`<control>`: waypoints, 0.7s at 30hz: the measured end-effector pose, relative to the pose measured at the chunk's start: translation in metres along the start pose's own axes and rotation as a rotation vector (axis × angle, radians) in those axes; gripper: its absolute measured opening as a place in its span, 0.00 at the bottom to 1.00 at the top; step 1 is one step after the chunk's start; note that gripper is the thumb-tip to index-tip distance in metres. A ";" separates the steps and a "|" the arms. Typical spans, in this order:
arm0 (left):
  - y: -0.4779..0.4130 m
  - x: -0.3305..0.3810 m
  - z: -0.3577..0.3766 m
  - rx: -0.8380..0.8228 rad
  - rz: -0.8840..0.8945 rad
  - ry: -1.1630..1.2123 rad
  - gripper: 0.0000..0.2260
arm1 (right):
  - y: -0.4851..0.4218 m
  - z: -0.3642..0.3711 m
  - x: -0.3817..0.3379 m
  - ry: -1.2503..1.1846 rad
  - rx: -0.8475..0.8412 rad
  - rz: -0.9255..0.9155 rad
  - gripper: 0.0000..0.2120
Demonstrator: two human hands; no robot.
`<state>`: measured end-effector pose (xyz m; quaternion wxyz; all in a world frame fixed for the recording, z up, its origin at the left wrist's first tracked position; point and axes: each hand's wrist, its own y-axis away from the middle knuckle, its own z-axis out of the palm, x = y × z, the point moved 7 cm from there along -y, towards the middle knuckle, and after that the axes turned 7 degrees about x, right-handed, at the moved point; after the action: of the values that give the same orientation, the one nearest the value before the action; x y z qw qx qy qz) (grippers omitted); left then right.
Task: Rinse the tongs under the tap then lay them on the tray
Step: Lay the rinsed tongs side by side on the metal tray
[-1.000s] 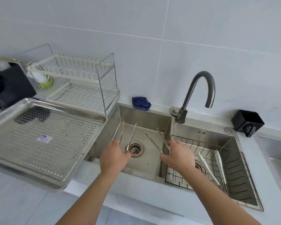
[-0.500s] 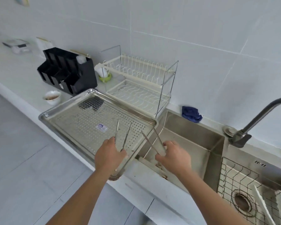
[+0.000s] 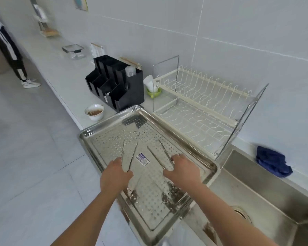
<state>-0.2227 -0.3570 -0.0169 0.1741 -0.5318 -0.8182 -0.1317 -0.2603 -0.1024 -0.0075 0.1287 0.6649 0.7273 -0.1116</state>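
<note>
Two pairs of thin metal tongs are over the perforated steel tray (image 3: pixel 201 158). My left hand (image 3: pixel 115 176) grips the left tongs (image 3: pixel 129 155), whose two arms point away from me above the tray's left half. My right hand (image 3: pixel 182 170) holds the right tongs (image 3: pixel 160 155), their arms spread and angled toward the upper left. Both tongs are low over the tray; whether they touch it I cannot tell. A small label (image 3: pixel 142 159) sits on the tray between the two pairs. The tap is out of view.
A white wire dish rack (image 3: pixel 201 103) stands behind the tray. A black organiser (image 3: pixel 117 86) and a dirty white bowl (image 3: pixel 94 111) sit to the left. The sink basin (image 3: pixel 267 190) lies to the right, with a blue cloth (image 3: pixel 272 161) on its far edge. A person's legs (image 3: pixel 11 48) stand far left.
Both hands carried the tongs from over the sink leftward to above the tray, and the view swung left with them. The tap has left the frame.
</note>
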 end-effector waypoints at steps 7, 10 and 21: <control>-0.073 -0.017 0.025 -0.101 -0.019 -0.043 0.18 | -0.072 0.046 -0.033 0.028 -0.094 0.038 0.16; -0.105 -0.022 0.036 -0.150 0.025 -0.072 0.17 | -0.092 0.066 -0.041 0.049 -0.120 0.102 0.16; -0.161 -0.031 0.069 -0.255 0.121 -0.134 0.19 | -0.124 0.109 -0.059 0.070 -0.109 0.279 0.14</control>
<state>-0.3687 -0.4191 -0.0975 0.0579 -0.6054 -0.7712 -0.1881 -0.3744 -0.2055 -0.0918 0.1533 0.7549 0.6370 -0.0297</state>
